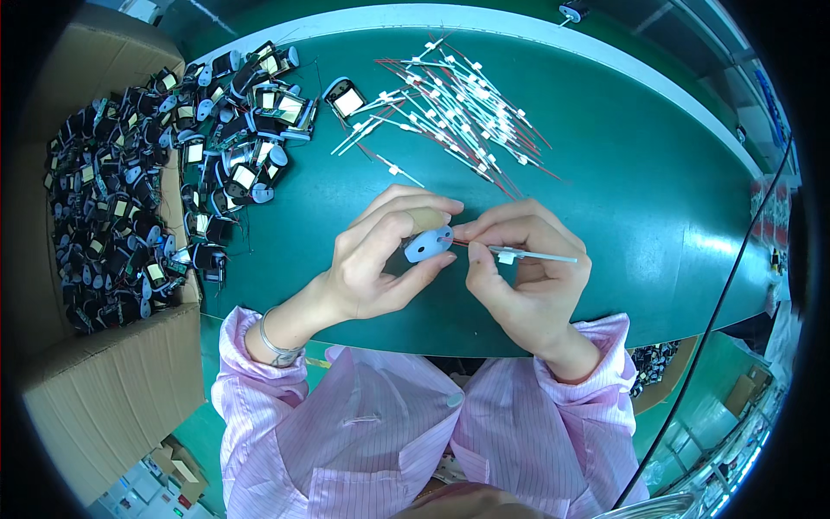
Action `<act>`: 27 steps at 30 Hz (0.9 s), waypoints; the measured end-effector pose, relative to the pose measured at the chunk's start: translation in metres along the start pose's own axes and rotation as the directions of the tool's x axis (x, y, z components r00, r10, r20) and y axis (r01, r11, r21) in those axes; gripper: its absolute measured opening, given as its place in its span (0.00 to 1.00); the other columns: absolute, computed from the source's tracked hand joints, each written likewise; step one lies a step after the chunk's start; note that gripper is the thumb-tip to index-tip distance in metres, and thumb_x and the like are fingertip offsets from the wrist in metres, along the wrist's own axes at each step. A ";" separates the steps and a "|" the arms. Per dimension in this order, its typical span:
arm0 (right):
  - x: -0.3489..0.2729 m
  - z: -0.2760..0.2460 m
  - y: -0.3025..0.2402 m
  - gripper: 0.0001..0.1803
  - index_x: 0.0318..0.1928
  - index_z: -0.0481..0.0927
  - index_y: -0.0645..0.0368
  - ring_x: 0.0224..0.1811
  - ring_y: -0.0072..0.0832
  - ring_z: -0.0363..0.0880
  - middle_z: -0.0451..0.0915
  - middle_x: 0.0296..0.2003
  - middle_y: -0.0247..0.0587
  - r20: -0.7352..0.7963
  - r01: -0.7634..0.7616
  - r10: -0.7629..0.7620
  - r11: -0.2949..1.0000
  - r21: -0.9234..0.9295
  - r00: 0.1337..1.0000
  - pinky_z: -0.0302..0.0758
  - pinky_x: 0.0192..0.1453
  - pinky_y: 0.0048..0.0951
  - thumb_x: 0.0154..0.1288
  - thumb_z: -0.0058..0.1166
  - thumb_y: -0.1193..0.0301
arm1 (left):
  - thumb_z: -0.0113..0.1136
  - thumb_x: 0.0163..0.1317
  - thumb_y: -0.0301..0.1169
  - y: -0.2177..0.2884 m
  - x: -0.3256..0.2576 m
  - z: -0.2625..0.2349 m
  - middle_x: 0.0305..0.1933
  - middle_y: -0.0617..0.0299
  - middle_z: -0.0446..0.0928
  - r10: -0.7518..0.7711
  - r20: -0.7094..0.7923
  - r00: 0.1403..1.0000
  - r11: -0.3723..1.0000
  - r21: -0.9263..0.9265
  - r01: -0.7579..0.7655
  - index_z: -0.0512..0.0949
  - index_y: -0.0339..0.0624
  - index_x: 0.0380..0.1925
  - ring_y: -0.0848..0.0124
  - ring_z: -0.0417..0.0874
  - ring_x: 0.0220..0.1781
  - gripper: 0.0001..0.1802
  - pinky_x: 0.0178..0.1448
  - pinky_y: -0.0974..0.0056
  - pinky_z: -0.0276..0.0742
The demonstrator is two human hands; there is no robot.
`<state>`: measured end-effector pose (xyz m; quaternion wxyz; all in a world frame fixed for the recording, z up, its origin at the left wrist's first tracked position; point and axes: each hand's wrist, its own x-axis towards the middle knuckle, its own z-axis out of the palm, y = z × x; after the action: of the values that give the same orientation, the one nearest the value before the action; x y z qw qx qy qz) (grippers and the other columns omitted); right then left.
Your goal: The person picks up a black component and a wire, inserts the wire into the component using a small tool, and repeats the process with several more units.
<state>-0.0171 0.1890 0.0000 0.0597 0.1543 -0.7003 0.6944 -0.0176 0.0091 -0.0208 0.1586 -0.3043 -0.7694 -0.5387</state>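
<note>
My left hand [380,251] is closed around a small device with a grey-blue oval end cap [429,245]; its dark body is mostly hidden by the fingers. The cap has small holes and faces right. With thumb and fingers pinched, my right hand [532,268] grips a thin wire lead [545,257] that has red and pale strands and a white connector tab. The lead's red end meets the cap at one of its holes; whether it passes inside, I cannot tell. Both hands are held above the green table [657,216].
Beyond my hands lies a loose pile of similar wire leads [467,104]. One black device [347,99] sits beside it. On the left, many black devices [246,121] spill from an open cardboard box [112,381]. A black cable [709,329] crosses the right side.
</note>
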 end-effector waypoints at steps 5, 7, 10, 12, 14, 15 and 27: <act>-0.001 0.002 0.000 0.07 0.28 0.81 0.65 0.30 0.28 0.82 0.81 0.31 0.45 -0.005 0.040 -0.040 0.996 -0.086 0.999 0.79 0.33 0.24 0.44 0.64 0.83 | 0.71 0.45 0.18 0.000 -0.001 0.000 0.45 0.44 0.80 0.002 0.010 1.000 1.000 0.012 -0.002 0.75 0.31 0.40 0.54 0.82 0.44 0.21 0.45 0.58 0.78; 0.000 0.002 -0.001 0.07 0.28 0.81 0.65 0.30 0.28 0.83 0.81 0.31 0.45 0.011 0.095 -0.094 0.987 -0.127 0.996 0.79 0.32 0.24 0.44 0.64 0.83 | 0.71 0.45 0.18 0.000 -0.001 0.001 0.45 0.44 0.80 0.003 0.018 1.000 1.000 0.016 -0.003 0.75 0.31 0.40 0.54 0.82 0.43 0.20 0.45 0.58 0.78; 0.001 0.002 -0.003 0.07 0.27 0.81 0.65 0.29 0.28 0.82 0.81 0.31 0.45 0.037 0.133 -0.128 0.975 -0.178 0.991 0.79 0.31 0.24 0.44 0.64 0.82 | 0.71 0.45 0.18 0.000 -0.001 0.001 0.45 0.44 0.80 0.023 0.012 1.000 0.999 0.032 -0.023 0.75 0.30 0.40 0.54 0.81 0.43 0.21 0.45 0.58 0.78; 0.001 0.003 -0.003 0.07 0.27 0.80 0.65 0.28 0.28 0.82 0.81 0.31 0.45 0.037 0.134 -0.129 0.975 -0.178 0.991 0.78 0.30 0.24 0.44 0.64 0.82 | 0.71 0.44 0.18 0.001 -0.001 0.000 0.45 0.43 0.80 0.022 0.019 1.000 0.999 0.049 -0.023 0.74 0.30 0.40 0.54 0.81 0.43 0.21 0.44 0.58 0.78; 0.000 0.003 -0.003 0.07 0.27 0.80 0.65 0.28 0.29 0.82 0.81 0.31 0.45 0.037 0.135 -0.130 0.975 -0.179 0.991 0.78 0.29 0.24 0.44 0.64 0.82 | 0.71 0.44 0.18 0.001 0.000 0.000 0.45 0.43 0.80 0.032 0.020 0.999 0.998 0.054 -0.033 0.74 0.30 0.40 0.54 0.81 0.43 0.21 0.44 0.58 0.78; 0.000 0.003 -0.003 0.07 0.27 0.80 0.64 0.27 0.29 0.82 0.81 0.30 0.45 0.041 0.153 -0.148 0.968 -0.201 0.988 0.78 0.29 0.24 0.44 0.64 0.82 | 0.71 0.43 0.17 0.001 0.001 0.000 0.45 0.43 0.80 0.040 0.022 0.999 0.997 0.062 -0.042 0.74 0.30 0.40 0.54 0.81 0.43 0.21 0.44 0.58 0.78; 0.000 0.007 -0.003 0.08 0.28 0.79 0.63 0.25 0.30 0.80 0.79 0.30 0.42 0.084 0.253 -0.239 0.913 -0.321 0.968 0.76 0.26 0.27 0.44 0.64 0.82 | 0.71 0.42 0.17 0.001 0.000 0.001 0.46 0.44 0.79 0.063 0.040 0.997 0.990 0.127 -0.068 0.75 0.29 0.43 0.52 0.81 0.44 0.24 0.46 0.58 0.78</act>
<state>-0.0147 0.1819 0.0030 0.1563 0.2438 -0.7826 0.5511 -0.0173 0.0100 -0.0205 0.1815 -0.3283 -0.7948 -0.4771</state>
